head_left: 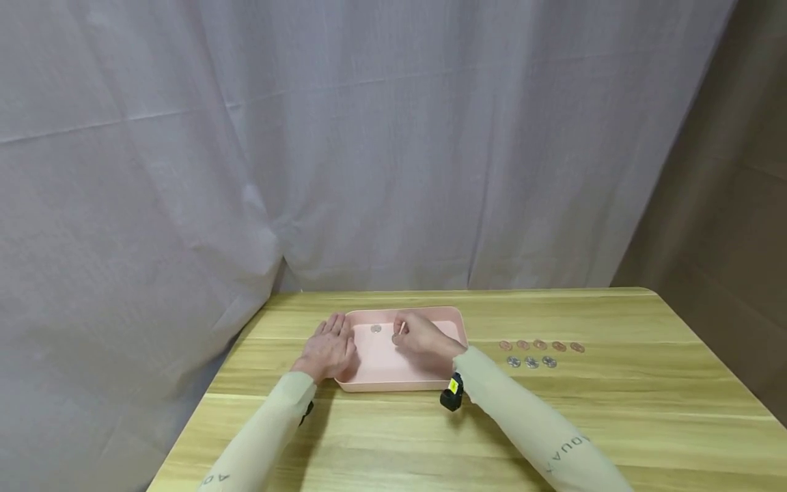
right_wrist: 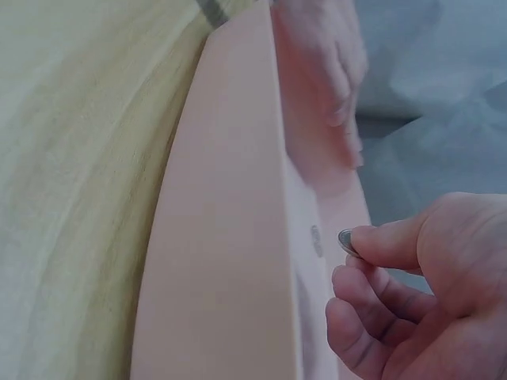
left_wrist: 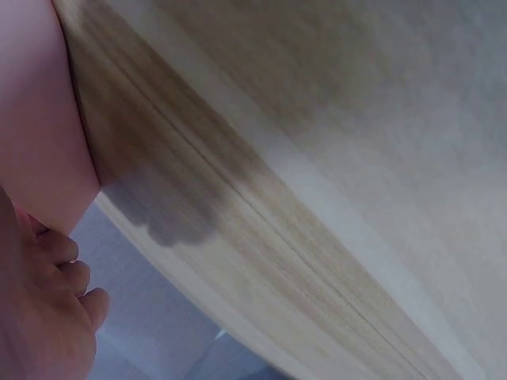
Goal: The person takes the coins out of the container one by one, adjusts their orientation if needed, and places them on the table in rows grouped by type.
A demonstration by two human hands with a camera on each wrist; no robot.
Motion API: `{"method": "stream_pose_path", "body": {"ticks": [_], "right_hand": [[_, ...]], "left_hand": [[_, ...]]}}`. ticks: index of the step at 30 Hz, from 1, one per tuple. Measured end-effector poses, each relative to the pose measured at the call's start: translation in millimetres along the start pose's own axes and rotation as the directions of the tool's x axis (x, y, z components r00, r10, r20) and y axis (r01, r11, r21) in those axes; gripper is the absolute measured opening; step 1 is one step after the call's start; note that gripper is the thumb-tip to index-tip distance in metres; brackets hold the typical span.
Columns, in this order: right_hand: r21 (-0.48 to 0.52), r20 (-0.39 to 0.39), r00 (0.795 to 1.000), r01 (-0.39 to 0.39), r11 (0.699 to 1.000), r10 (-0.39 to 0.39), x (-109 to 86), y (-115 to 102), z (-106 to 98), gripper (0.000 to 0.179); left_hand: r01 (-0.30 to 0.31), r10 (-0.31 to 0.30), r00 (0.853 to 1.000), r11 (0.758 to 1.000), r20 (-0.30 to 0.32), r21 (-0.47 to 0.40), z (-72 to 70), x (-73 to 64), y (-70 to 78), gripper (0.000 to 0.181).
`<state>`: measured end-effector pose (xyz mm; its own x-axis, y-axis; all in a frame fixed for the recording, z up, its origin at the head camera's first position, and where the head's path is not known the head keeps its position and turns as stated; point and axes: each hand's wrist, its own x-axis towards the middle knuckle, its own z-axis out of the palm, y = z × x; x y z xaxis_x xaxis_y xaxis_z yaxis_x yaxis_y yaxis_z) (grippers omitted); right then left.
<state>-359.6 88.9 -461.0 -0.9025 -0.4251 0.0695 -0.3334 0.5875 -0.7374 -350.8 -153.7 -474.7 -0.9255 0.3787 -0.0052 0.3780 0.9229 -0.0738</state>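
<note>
A shallow pink tray (head_left: 381,372) stands on the table. Inside it, toward the back, lies a silver coin (head_left: 376,329). My right hand (head_left: 424,338) is over the tray and pinches another silver coin (right_wrist: 347,242) between thumb and index finger. At the tray's left end my left hand (head_left: 328,347) rests against the rim, fingers extended and holding nothing. The left wrist view shows only part of that hand, its fingertips (left_wrist: 75,277) beside the tray's pink wall.
Right of the tray, a row of several copper-coloured coins (head_left: 540,345) lies behind a row of three silver coins (head_left: 531,362). A grey curtain (head_left: 381,171) hangs behind the wooden table (head_left: 393,444).
</note>
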Motion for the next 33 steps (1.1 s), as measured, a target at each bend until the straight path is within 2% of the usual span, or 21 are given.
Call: {"method": "stream_pose_path", "body": {"ticks": [11,18,23,33], "right_hand": [[0.038,-0.066,0.994,-0.080,0.996,0.082,-22.3,-3.9,-20.8,0.012],[0.142,-0.099,0.988,-0.101,0.985,0.116,-33.1,-1.2,-40.1,0.014],[0.166,-0.112,0.985,-0.115,0.979,0.134,-42.8,3.7,-49.8,0.014],[0.143,-0.132,0.987,-0.070,0.987,0.089,-66.6,9.5,-62.9,0.014]], "left_hand": [[0.001,-0.001,1.000,1.000,0.005,-0.004,-1.1,-0.4,0.4,0.059],[-0.001,0.001,1.000,1.000,-0.008,-0.007,0.8,0.1,1.2,0.060],[0.003,-0.003,1.000,1.000,-0.007,-0.011,1.1,-0.4,0.5,0.060],[-0.003,0.003,1.000,1.000,-0.012,-0.007,3.1,2.3,2.6,0.060]]}}
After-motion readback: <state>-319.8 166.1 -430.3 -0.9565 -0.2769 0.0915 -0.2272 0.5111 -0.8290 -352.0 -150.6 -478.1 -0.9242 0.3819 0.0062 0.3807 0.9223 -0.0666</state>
